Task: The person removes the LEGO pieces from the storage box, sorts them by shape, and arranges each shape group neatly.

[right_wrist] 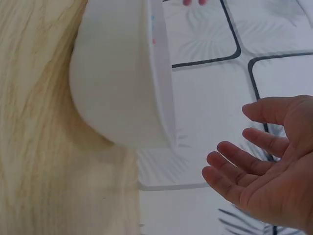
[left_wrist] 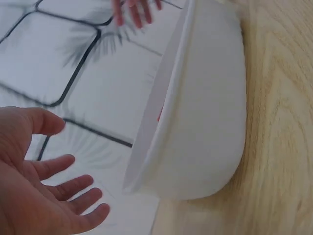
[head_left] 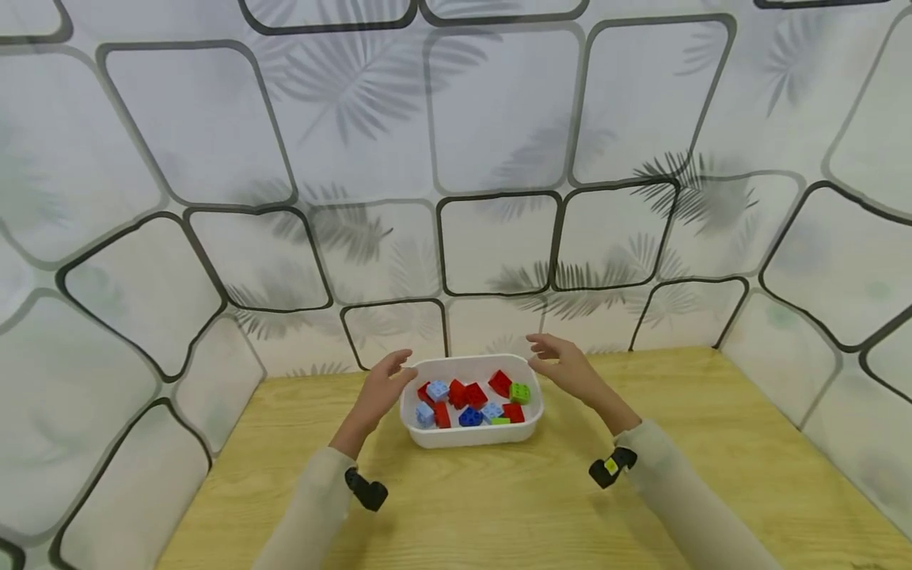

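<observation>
Sleeves (head_left: 306, 507) cropped; green brick (head_left: 500, 421) part-hidden.

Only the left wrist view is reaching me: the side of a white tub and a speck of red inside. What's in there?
Observer: From the head view, the tub holds toy bricks in red, light blue, dark blue and green.
Operator: I see just some fingertips of the right hand up top. Anything in its palm?
Observer: No, the right wrist view shows the palm bare.
Operator: And where is the green?
Observer: In the head view, one green brick lies near the tub's right end; another shows only partly, by the front rim.
</observation>
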Action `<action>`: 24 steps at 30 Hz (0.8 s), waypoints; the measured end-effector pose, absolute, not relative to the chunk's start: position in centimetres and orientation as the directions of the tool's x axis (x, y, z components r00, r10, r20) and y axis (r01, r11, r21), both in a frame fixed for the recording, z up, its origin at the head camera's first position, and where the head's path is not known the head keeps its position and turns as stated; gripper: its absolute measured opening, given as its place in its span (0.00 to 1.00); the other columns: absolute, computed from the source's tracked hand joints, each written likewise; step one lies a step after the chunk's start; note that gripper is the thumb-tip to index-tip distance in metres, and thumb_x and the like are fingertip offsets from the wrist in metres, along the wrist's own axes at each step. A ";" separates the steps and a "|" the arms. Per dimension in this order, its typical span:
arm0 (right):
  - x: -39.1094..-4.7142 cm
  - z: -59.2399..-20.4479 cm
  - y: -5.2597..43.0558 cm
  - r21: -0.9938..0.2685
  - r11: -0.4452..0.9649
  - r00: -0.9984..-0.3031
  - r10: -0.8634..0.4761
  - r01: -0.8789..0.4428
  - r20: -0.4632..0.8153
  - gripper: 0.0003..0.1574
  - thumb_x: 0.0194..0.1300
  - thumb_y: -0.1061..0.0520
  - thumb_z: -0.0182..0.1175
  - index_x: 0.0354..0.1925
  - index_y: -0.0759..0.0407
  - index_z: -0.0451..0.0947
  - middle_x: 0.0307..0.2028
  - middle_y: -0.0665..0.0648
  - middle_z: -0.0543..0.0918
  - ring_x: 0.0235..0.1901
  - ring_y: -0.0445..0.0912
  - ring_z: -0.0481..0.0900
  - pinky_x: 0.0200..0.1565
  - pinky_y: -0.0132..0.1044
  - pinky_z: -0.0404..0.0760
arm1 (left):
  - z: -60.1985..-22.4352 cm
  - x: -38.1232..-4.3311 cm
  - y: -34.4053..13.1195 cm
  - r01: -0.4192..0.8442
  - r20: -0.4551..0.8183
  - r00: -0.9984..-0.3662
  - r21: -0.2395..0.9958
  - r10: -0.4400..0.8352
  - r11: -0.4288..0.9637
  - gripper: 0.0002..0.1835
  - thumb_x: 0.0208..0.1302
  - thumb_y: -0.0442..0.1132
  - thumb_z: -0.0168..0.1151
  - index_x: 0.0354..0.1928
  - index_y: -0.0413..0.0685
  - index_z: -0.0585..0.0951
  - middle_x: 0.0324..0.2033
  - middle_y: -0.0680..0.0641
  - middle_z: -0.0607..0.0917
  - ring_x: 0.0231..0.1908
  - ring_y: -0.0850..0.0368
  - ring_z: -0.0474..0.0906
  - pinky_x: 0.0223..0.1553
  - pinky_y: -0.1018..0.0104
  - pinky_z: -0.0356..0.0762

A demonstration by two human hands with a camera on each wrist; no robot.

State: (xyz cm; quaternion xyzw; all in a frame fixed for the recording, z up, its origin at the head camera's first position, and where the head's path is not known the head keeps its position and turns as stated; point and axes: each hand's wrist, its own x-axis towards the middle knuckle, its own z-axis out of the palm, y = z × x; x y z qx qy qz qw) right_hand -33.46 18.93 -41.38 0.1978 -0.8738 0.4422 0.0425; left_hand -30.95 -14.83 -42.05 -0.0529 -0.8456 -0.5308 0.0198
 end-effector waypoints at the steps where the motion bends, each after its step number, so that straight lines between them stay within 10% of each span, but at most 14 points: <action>1: -33.7 -41.7 19.2 -0.775 0.515 -0.923 -0.304 -0.366 0.235 0.29 0.74 0.60 0.58 0.69 0.67 0.69 0.60 0.74 0.78 0.59 0.67 0.79 0.56 0.58 0.81 | -42.4 -31.1 -15.3 0.071 0.050 -0.997 0.915 0.064 0.396 0.27 0.75 0.41 0.55 0.73 0.42 0.68 0.72 0.33 0.68 0.72 0.33 0.64 0.70 0.37 0.65; 10: -35.2 -43.7 20.9 -0.912 0.383 -0.964 -0.263 -0.148 0.046 0.29 0.76 0.60 0.55 0.69 0.71 0.67 0.61 0.76 0.76 0.58 0.65 0.78 0.55 0.56 0.83 | -45.5 -31.9 -18.6 -0.142 -0.155 -0.969 0.987 0.192 0.081 0.34 0.77 0.32 0.50 0.78 0.33 0.51 0.73 0.25 0.61 0.72 0.32 0.62 0.69 0.42 0.69; 24: -35.0 -45.8 22.0 -0.982 0.130 -0.918 -0.356 0.134 -0.172 0.33 0.77 0.65 0.52 0.73 0.78 0.56 0.45 0.56 0.85 0.42 0.41 0.84 0.51 0.41 0.86 | -47.4 -32.8 -20.0 -0.184 -0.192 -0.934 0.981 0.301 0.054 0.30 0.77 0.34 0.53 0.76 0.35 0.60 0.67 0.32 0.74 0.57 0.54 0.80 0.62 0.55 0.79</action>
